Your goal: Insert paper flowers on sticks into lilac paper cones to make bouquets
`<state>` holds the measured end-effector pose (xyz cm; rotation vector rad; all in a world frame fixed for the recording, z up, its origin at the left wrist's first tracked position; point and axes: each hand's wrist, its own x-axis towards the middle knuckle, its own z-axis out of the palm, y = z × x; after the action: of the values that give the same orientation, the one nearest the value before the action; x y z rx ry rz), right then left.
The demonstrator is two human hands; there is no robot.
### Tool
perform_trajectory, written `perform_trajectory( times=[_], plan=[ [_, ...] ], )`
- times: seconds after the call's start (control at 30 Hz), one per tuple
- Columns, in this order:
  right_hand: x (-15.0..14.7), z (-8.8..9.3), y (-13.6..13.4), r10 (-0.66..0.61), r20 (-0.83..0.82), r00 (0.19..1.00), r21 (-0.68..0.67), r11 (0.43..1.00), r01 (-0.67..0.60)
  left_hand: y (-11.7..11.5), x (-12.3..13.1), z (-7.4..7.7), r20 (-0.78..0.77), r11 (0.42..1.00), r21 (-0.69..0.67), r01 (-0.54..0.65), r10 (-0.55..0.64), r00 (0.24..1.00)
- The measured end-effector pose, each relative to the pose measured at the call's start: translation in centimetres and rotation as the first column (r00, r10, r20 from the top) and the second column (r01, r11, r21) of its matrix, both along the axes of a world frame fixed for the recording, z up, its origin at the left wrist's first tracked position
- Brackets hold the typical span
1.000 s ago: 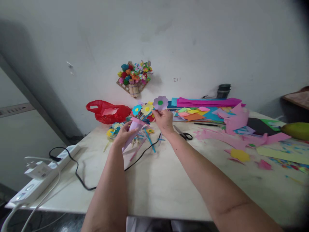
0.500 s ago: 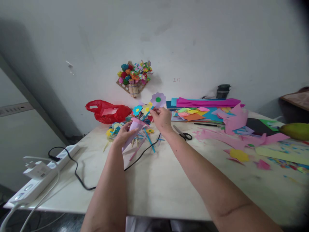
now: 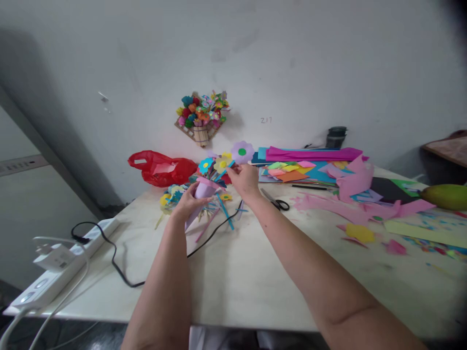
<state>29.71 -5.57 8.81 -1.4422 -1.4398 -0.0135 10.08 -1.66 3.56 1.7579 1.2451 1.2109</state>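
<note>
White wall [image 3: 292, 58] behind a pale surface [image 3: 237, 272] strewn with craft paper. Near the far middle of the surface, the person's left hand [image 3: 188, 201] has its fingers wrapped around a pink paper cone [image 3: 202, 190], tilted and holding blue and yellow paper flowers. Just right of the cone, the right hand [image 3: 244, 180] has its fingers pinched shut below a purple paper flower [image 3: 242, 152] with a green centre, held above and to the right of the cone's mouth. Loose paper flowers [image 3: 173, 194] lie beside the cone on its left, with a red plastic bag [image 3: 164, 168] behind them. Scissors [image 3: 276, 201] lie right of the cone, and stacked coloured sheets [image 3: 310, 163] farther right. A black cable [image 3: 120, 270] runs left of the cone to a white power strip [image 3: 62, 265]. On the wall above the cone hangs a basket of paper flowers [image 3: 201, 116].
</note>
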Motion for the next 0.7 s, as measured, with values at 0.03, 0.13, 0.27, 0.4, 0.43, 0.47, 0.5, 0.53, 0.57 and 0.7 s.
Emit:
perform_trajectory(
  times=[0.03,0.13,0.27,0.4,0.43,0.47,0.5,0.53,0.57,0.7],
  plan=[
    [-0.1,0.0,-0.1,0.004,0.035,0.999,0.0,1.0,-0.004,-0.1,0.1,0.2,-0.016,1.0,0.006,0.007,-0.007,1.0],
    [-0.3,0.1,-0.2,-0.031,0.144,0.989,-0.015,0.999,0.033,-0.4,0.2,0.5,-0.033,0.999,0.039,0.02,-0.018,0.999],
    [-0.3,0.1,-0.4,-0.085,0.238,0.967,-0.017,0.996,0.092,-0.6,0.1,0.7,-0.036,0.996,0.086,-0.036,0.039,0.999],
    [0.0,0.4,-0.7,-0.066,0.268,0.961,-0.016,0.997,0.073,-0.4,-0.2,0.5,-0.038,0.994,0.103,-0.041,0.045,0.998],
    [0.0,0.5,-0.8,-0.049,0.259,0.965,-0.027,0.998,0.058,-0.3,-0.3,0.4,-0.032,0.994,0.101,-0.041,0.045,0.998],
    [0.1,0.6,-0.8,-0.026,0.244,0.969,-0.043,0.998,0.037,-0.2,-0.3,0.4,-0.023,0.995,0.095,-0.033,0.036,0.999],
    [0.1,0.7,-0.9,0.004,0.227,0.974,-0.058,0.998,0.009,-0.2,-0.3,0.3,-0.011,0.996,0.084,-0.022,0.023,1.0],
    [0.1,0.8,-0.9,0.037,0.207,0.978,-0.073,0.997,-0.022,-0.2,-0.3,0.3,0.0,0.998,0.069,-0.009,0.009,1.0],
    [0.1,0.9,-1.0,0.068,0.188,0.98,-0.085,0.995,-0.052,-0.2,-0.3,0.2,0.009,0.999,0.053,0.001,-0.002,1.0],
    [0.0,1.1,-1.1,0.105,0.157,0.982,-0.134,0.987,-0.084,-0.4,-0.2,0.3,0.033,1.0,0.018,0.017,-0.018,0.999]
  ],
)
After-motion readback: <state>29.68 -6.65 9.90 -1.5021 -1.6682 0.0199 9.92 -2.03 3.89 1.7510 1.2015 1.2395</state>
